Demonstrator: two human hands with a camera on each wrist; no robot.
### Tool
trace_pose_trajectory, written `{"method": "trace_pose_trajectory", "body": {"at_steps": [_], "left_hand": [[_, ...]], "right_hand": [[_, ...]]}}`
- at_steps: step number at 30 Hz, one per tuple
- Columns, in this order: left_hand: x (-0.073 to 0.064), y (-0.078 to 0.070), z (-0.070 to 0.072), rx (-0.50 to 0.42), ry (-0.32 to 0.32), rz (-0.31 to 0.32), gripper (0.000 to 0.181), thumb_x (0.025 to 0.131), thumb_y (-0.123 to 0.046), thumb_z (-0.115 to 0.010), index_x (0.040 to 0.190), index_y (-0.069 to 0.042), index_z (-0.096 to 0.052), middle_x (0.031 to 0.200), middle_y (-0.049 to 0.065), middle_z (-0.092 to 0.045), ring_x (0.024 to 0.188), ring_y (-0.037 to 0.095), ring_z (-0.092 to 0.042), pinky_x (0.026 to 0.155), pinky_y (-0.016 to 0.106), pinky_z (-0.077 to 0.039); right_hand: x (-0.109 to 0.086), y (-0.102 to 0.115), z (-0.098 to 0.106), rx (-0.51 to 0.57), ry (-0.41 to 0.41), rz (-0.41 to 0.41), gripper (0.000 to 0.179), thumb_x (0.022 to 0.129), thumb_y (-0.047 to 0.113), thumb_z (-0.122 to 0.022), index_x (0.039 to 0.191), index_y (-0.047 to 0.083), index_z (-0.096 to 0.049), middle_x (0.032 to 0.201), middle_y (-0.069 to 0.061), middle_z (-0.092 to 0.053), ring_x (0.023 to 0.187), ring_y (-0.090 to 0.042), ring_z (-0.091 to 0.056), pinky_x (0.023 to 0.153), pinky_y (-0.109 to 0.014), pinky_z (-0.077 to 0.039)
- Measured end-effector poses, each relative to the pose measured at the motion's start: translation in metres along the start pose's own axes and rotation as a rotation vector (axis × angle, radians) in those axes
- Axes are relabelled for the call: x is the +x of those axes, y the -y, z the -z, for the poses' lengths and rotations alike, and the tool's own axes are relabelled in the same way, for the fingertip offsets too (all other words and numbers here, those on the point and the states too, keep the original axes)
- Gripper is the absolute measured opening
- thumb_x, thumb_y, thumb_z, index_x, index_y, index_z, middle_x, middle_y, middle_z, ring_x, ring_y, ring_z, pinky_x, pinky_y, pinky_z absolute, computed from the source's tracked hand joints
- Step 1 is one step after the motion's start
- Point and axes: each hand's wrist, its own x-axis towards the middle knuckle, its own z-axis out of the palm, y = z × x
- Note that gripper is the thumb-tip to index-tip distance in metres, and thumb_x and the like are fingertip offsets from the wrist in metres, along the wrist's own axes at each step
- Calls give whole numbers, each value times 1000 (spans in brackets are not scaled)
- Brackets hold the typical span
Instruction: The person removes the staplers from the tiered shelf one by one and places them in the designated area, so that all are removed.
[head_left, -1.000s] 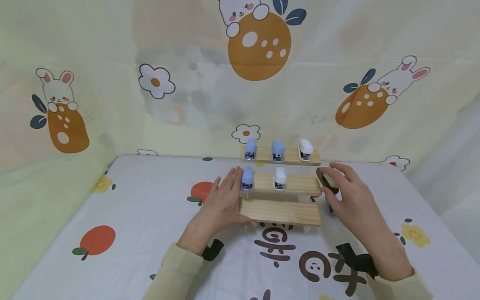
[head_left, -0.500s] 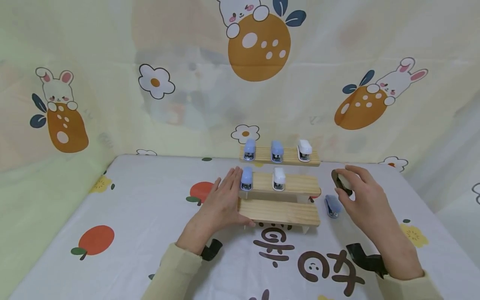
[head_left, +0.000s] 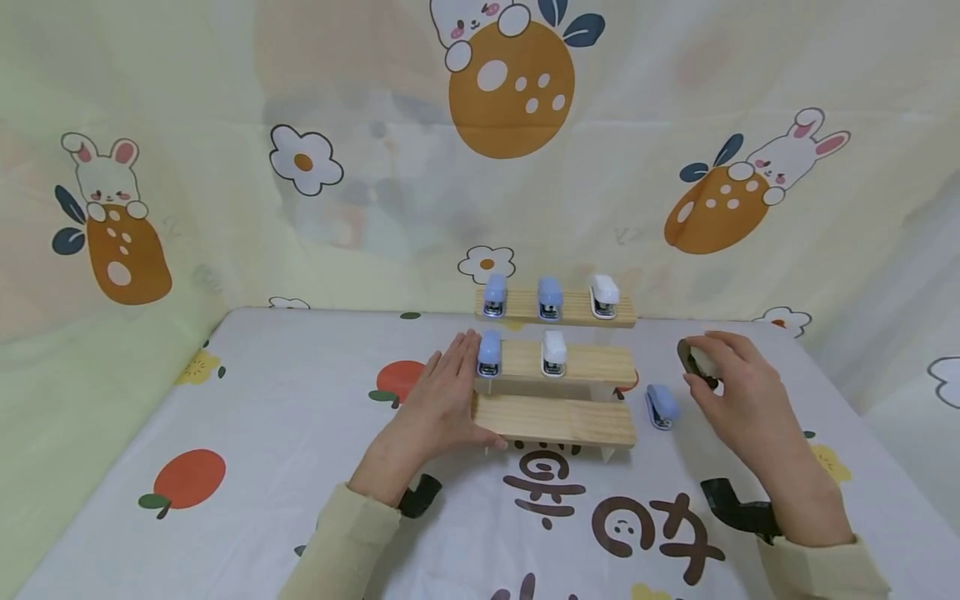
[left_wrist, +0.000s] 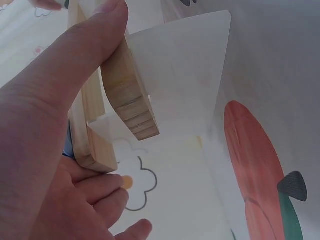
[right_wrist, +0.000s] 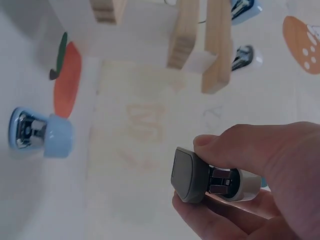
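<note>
A three-tier wooden display rack (head_left: 555, 419) stands on the cloth. My left hand (head_left: 438, 408) lies against its left end, fingers straight along the side, thumb at the bottom board's front edge. In the left wrist view that thumb presses the wood and the fingertips touch a higher board's end. Right of the rack, my right hand (head_left: 742, 383) pinches a mini stapler (right_wrist: 192, 175) with a dark grey base and whitish top, tilted in the air. Below and left of this hand, a blue mini stapler (head_left: 662, 407) rests on the cloth.
Two blue staplers and a white stapler (head_left: 603, 297) stand on the top board. The middle board bears a blue stapler (head_left: 489, 353) at the left and a white stapler (head_left: 553, 353) mid-board. A patterned curtain (head_left: 375, 208) hangs behind the table.
My right hand has moved right, away from the rack's right end, with the stapler still pinched. The blue stapler on the cloth has come into full view. My left hand stays at the rack.
</note>
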Motion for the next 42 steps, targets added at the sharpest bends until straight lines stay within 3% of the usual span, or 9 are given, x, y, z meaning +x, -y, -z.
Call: {"method": "trace_pose_trajectory", "body": {"at_steps": [10, 25, 42], "left_hand": [[0, 0, 0, -13, 9, 3, 142, 59, -61, -89, 159, -3, -7, 168, 11, -12, 156, 23, -10, 126, 46, -16], [0, -2, 2, -1, 17, 13, 142, 59, -61, -88, 159, -3, -7, 168, 11, -12, 156, 23, -10, 125, 45, -17], [0, -1, 2, -4, 6, -1, 140, 60, -60, -89, 159, -2, -8, 167, 11, -13, 156, 24, -11, 125, 46, -18]], "right_hand": [[0, -22, -3, -11, 35, -35, 44, 84, -5, -70, 125, -7, -56, 131, -35, -47, 111, -52, -48, 83, -69, -49], [4, -54, -17, -37, 282, -177, 43, 89, 4, -66, 129, -7, -54, 135, -39, -41, 115, -56, -43, 88, -69, -47], [3, -73, -30, -52, 361, -212, 43, 88, 3, -66, 127, -9, -55, 130, -41, -44, 115, -57, -44, 91, -71, -44]]}}
